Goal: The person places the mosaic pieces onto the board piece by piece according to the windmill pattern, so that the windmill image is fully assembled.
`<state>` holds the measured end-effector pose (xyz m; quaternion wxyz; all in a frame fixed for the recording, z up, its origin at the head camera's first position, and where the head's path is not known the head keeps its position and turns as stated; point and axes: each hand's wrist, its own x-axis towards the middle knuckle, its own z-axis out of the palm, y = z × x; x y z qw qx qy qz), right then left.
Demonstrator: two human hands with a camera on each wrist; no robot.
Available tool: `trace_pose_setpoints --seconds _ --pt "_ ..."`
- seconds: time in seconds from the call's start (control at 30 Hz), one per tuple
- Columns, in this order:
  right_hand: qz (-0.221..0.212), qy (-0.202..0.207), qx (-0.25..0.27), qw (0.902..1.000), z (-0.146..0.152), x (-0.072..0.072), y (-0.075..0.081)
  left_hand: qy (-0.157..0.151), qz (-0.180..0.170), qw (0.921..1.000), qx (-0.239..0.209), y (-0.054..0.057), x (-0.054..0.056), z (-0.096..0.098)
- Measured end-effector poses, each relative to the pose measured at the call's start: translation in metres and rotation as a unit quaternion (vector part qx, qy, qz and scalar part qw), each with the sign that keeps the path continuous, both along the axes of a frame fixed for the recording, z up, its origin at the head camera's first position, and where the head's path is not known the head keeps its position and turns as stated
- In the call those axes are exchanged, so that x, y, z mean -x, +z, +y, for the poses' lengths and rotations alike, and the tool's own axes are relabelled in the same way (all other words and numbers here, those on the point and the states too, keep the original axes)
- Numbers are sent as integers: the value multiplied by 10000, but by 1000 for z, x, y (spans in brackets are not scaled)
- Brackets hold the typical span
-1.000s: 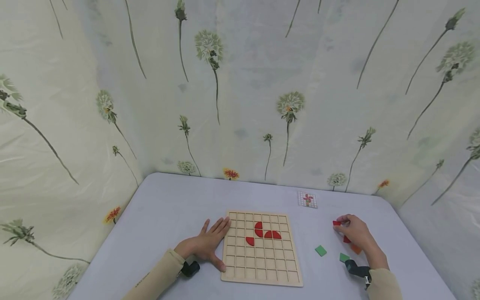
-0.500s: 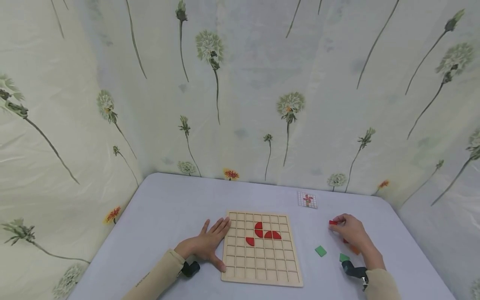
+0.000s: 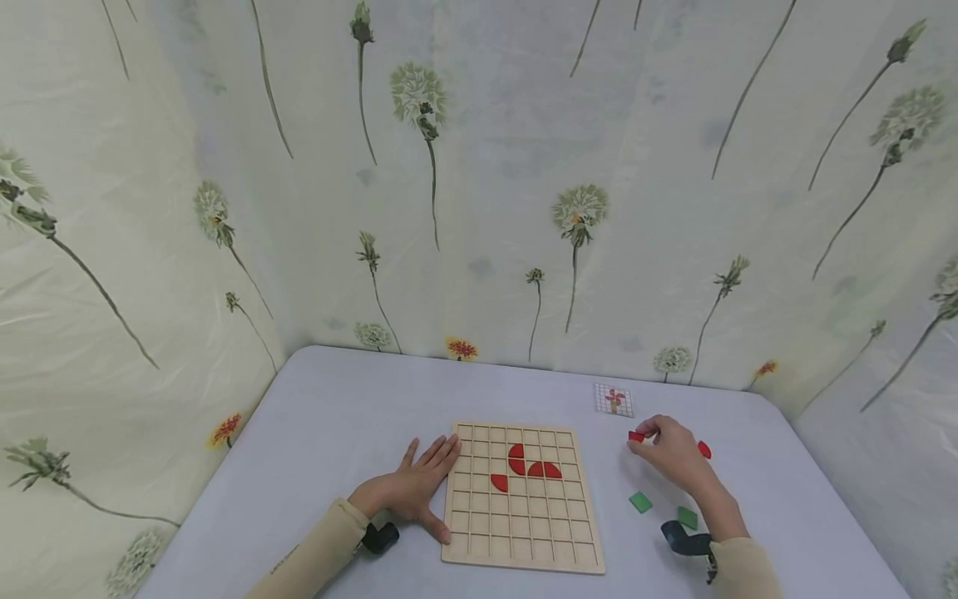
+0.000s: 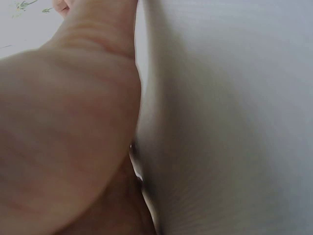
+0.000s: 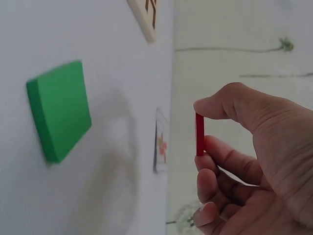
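My right hand [image 3: 674,453] pinches a thin red tile [image 5: 199,134] between thumb and fingers, held above the table right of the board; the wrist view shows it edge-on. A square-grid wooden board [image 3: 490,524] lies in the middle. Several red quarter-circle tiles [image 3: 499,482] sit in its upper cells. Spread out along the board's left edge, my left hand [image 3: 415,489] touches it with fingertips and thumb. Only wrist and palm skin of the left hand [image 4: 73,117] fills much of the left wrist view.
Green tiles lie between board and right arm, one nearer the board [image 3: 640,502] and one by the wrist camera [image 3: 687,517]. Another red tile [image 3: 704,449] lies beyond the right hand. Behind the board is a small pattern card [image 3: 614,399]. A flowered curtain [image 3: 479,208] backs the table.
My right hand has moved left toward the board, carrying the red tile. A red tile behind it has come into view, while the orange piece is now hidden. The left hand stays still.
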<state>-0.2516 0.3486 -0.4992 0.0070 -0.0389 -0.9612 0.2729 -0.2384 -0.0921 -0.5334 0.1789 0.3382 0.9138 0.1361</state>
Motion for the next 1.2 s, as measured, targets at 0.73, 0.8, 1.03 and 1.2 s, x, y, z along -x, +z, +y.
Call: trace_pose_setpoints --seconds 0.73,0.8,1.03,1.2 --pt "207 1279 255 9912 -111 -20 14 -14 -53 10000 -11 -1 2 0" --pt "174 1441 263 9891 -120 -22 13 -13 -34 10000 8 -1 2 0" --pt "202 1887 14 9818 -146 -26 2 46 -3 10000 56 -2 2 0" --pt "91 2147 95 9766 -155 -28 -2 20 21 10000 55 -3 2 0"
